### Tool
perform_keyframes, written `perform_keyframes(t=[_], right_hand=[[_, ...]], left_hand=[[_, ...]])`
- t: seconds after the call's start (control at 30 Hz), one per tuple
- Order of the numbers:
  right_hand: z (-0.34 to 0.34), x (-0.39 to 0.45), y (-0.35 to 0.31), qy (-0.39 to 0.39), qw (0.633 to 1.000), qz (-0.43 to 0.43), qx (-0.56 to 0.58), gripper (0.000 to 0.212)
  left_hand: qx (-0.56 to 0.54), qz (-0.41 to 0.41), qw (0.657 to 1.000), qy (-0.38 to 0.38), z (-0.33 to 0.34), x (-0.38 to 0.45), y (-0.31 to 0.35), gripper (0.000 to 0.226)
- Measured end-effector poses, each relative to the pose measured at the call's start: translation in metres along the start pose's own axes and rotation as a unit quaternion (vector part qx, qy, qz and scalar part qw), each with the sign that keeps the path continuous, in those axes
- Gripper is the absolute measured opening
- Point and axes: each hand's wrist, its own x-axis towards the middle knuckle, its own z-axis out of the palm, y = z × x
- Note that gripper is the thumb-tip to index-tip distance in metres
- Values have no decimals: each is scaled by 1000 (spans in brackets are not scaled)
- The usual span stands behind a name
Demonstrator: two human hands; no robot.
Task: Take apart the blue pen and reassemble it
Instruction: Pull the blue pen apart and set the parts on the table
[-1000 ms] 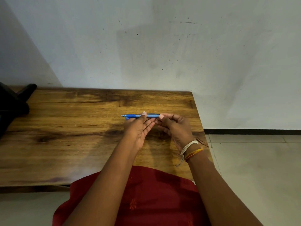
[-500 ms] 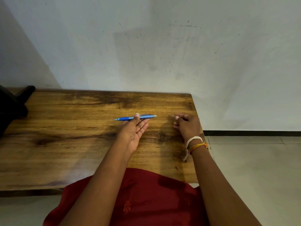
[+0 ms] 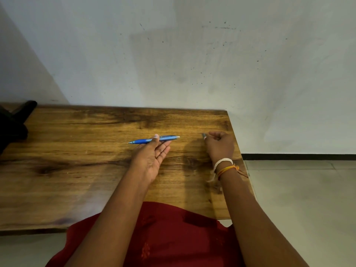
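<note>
The blue pen (image 3: 154, 139) lies level in my left hand (image 3: 152, 155), pinched between thumb and fingertips a little above the wooden table (image 3: 77, 160). Its tip points left and a pale end shows at the right. My right hand (image 3: 220, 146) is apart from it, near the table's right edge, with the fingers curled around a small grey-blue pen part (image 3: 203, 135) that sticks out by the thumb. Most of that part is hidden in the fingers.
A black object (image 3: 13, 124) sits at the table's far left. The table stands against a pale wall (image 3: 192, 54); its right edge (image 3: 238, 151) drops to a tiled floor. My red garment (image 3: 163, 237) is at the near edge.
Both hands held the pen together a second ago. My right hand has pulled away to the right with a small end piece, while my left hand keeps the pen body, shifted slightly left.
</note>
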Motion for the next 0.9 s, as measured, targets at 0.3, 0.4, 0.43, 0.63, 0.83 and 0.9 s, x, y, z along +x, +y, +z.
perform_keyframes(t=[0.3, 0.4, 0.43, 0.63, 0.83, 0.9], right_hand=[[14, -55, -19, -262, 888, 126, 357, 5], [12, -52, -17, -254, 892, 121, 355, 6], [11, -52, -17, -253, 889, 126, 360, 6], [4, -48, -18, -242, 880, 147, 380, 9], [-30, -8, -10, -116, 993, 19, 18, 11], [-40, -1, -4, -92, 991, -17, -92, 10]], left_hand=[[1, 11, 1000, 16, 13, 0, -8, 21], [7, 15, 1000, 18, 15, -1, -11, 13], [11, 19, 1000, 18, 16, -1, -11, 12], [7, 18, 1000, 16, 19, -1, -12, 17], [7, 9, 1000, 17, 16, 0, -11, 15], [9, 1, 1000, 15, 19, -1, -13, 15]])
